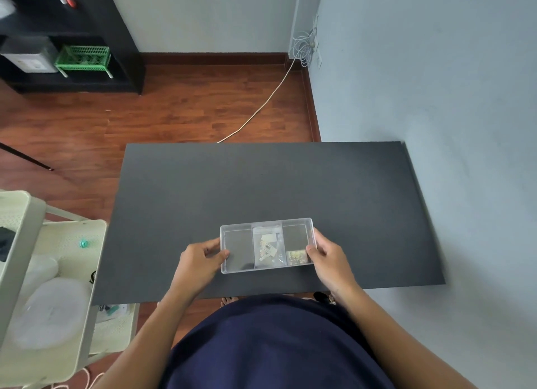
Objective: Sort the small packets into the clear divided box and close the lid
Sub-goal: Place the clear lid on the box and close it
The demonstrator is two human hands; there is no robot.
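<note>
The clear divided box (pixel 236 229) lies near the front of the dark table (pixel 261 185), with three compartments side by side. A stack of small clear packets (pixel 267 247) fills the middle compartment. A small yellowish packet (pixel 296 257) lies in the near end of the right compartment. The left compartment looks empty. My left hand (pixel 200 256) grips the box's left end, thumb on its rim. My right hand (pixel 327 252) grips the right end. I cannot tell whether a lid is on the box.
A pale green trolley (pixel 58 272) with white bundles stands left of the table. The grey wall (pixel 450 127) runs along the right side. A black shelf unit (pixel 72 40) with a green basket stands far left, and a white cable crosses the wooden floor.
</note>
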